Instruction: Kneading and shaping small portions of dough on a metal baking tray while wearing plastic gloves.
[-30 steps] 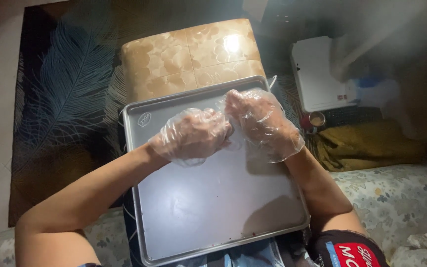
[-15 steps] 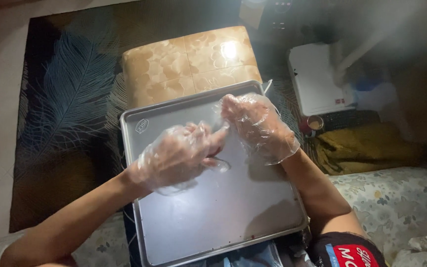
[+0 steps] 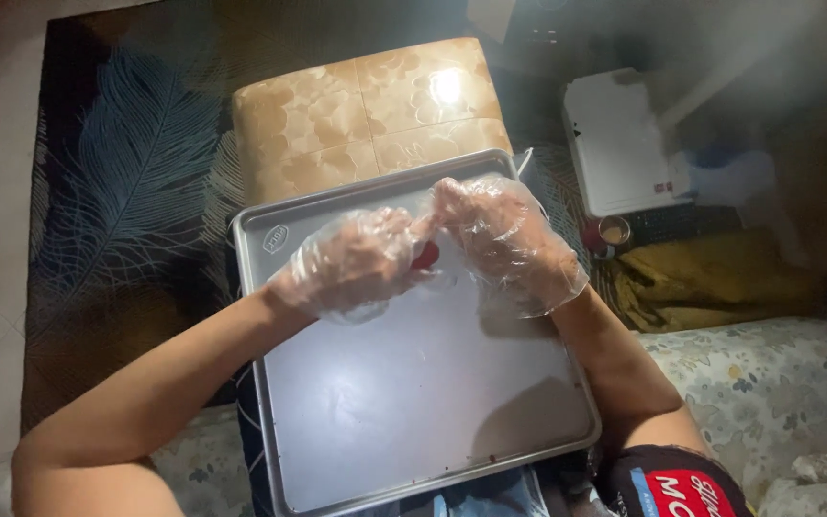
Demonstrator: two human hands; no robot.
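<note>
Head view shows both gloved hands meeting over the far end of the metal tray (image 3: 413, 402), the left hand (image 3: 356, 263) and right hand (image 3: 504, 239) curled closed together around a small red piece (image 3: 425, 256) pinched between their fingertips.

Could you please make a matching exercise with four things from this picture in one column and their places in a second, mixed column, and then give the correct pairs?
Things:
1. metal tray
2. tan tiled stool
3. white box
4. small red piece

Places:
A. on the floor, at the upper right
B. between the left hand and the right hand, both in clear plastic gloves
C. beyond the tray's far edge
D. under both hands, near the person

Pairs: 1-D, 2-C, 3-A, 4-B
</note>
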